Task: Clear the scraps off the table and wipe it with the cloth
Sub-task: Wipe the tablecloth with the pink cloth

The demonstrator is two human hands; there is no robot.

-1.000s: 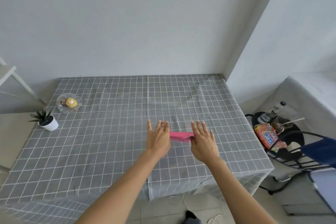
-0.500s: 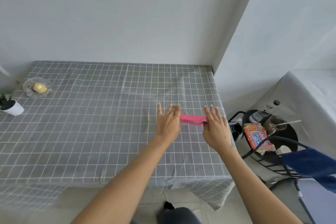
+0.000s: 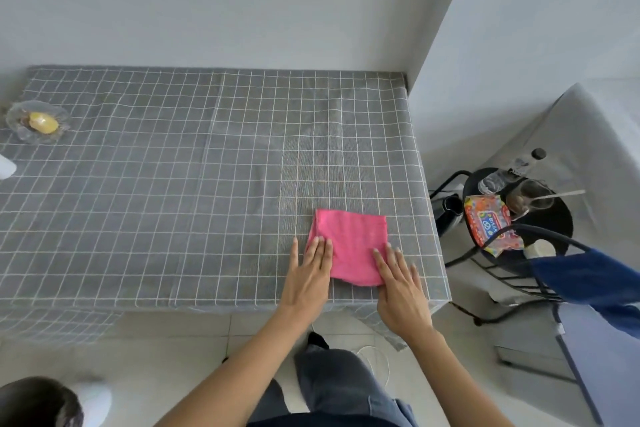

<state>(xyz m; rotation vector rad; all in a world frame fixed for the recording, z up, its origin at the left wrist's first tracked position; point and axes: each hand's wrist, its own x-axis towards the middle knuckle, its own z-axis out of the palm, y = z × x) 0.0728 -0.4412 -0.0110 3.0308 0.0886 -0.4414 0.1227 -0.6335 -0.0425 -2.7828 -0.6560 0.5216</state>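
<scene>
Your pink cloth (image 3: 351, 246) lies folded flat on the grey checked worktop (image 3: 173, 184), near its front right corner. Your left hand (image 3: 310, 270) rests with straight fingers on the cloth's left edge, and your right hand (image 3: 398, 279) lies flat on its lower right corner; neither grips anything, both simply press down. No scraps show on the surface around the cloth, so you look to be at the wiping step, with the cloth squared up ready to push.

Next, keep one flat palm on the cloth and sweep it away from you or to the left, where a wide stretch of checked surface lies open. Mind the right edge just beside your right hand: the covering drops off there, and a black wire stool (image 3: 519, 218) loaded with a snack packet (image 3: 488, 222) and a glass (image 3: 530, 199) stands near. The front edge is just under your wrists. Far to the left, a glass dish (image 3: 36, 121) holding something yellow sits well apart, so your strokes have room before reaching it.
</scene>
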